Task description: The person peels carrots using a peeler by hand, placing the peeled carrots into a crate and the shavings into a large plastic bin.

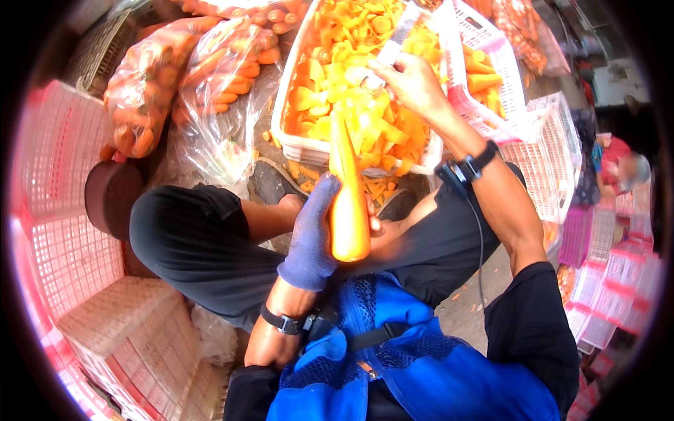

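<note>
the carrot (349, 217) is long, smooth and bright orange, thick at its near end and tapering to a tip that points away, toward the tub (283, 112); the left hand (316, 228) grips it. the tool (399, 35), pale, narrow and straight, slants above the tub's peelings (309, 88) in the right hand (415, 84).

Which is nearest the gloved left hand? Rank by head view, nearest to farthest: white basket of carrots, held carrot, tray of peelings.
1. Held carrot: in the left hand.
2. Tray of peelings: just ahead.
3. White basket of carrots: right of the tray.
</note>
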`<state>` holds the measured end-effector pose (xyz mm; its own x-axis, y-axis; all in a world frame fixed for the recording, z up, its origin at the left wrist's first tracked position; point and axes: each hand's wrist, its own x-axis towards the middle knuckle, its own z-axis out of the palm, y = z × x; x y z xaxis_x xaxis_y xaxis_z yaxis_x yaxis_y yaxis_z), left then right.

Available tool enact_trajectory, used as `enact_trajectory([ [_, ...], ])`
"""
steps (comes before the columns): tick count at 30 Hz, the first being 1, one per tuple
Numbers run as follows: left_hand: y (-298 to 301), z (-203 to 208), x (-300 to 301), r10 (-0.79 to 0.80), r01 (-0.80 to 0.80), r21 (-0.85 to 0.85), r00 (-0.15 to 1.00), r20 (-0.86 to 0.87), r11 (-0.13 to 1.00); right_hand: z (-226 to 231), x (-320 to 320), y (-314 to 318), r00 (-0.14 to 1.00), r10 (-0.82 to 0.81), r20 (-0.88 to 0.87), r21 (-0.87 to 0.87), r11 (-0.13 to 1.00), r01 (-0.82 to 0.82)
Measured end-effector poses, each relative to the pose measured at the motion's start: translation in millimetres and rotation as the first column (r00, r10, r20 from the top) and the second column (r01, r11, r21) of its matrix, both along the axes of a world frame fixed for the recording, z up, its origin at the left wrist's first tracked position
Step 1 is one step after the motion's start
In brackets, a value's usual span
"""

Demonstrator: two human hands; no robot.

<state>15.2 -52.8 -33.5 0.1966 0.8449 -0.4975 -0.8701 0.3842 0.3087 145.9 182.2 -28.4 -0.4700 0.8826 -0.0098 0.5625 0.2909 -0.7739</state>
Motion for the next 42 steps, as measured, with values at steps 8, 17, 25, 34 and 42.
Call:
enact_trajectory([
  [8, 1.8, -30.3, -13.2, -0.06, 0.068, -0.027, 0.972, 0.228, 0.997, 28.9, -23.2, -81.8, 0.898, 0.304, -0.319, -0.51, 0.743, -0.433],
  [17, -3.0, -10.4, -8.7, -0.012, 0.013, 0.04, 1.0, -0.025, 0.999, 3.8, -7.4, -14.5, 0.989, 0.022, -0.149, -0.142, 0.989, -0.043],
  [25, 1.4, -25.3, -14.0, -0.021, 0.024, -0.053, 0.998, 0.059, 0.998, 20.5, -19.7, -80.3, 0.9, 0.319, -0.298, -0.449, 0.784, -0.427],
  [34, -1.7, -14.0, -9.9, 0.001, -0.004, 0.044, 0.997, 0.076, 0.999, 10.1, -2.7, -16.3, 0.98, 0.0, -0.198, -0.184, 0.982, -0.037],
  [42, 0.4, -38.0, -10.6, -0.005, 0.005, -0.02, 1.0, -0.014, 1.0, 17.8, -23.3, -76.7, 0.924, 0.294, -0.244, -0.509, 0.772, -0.38],
])
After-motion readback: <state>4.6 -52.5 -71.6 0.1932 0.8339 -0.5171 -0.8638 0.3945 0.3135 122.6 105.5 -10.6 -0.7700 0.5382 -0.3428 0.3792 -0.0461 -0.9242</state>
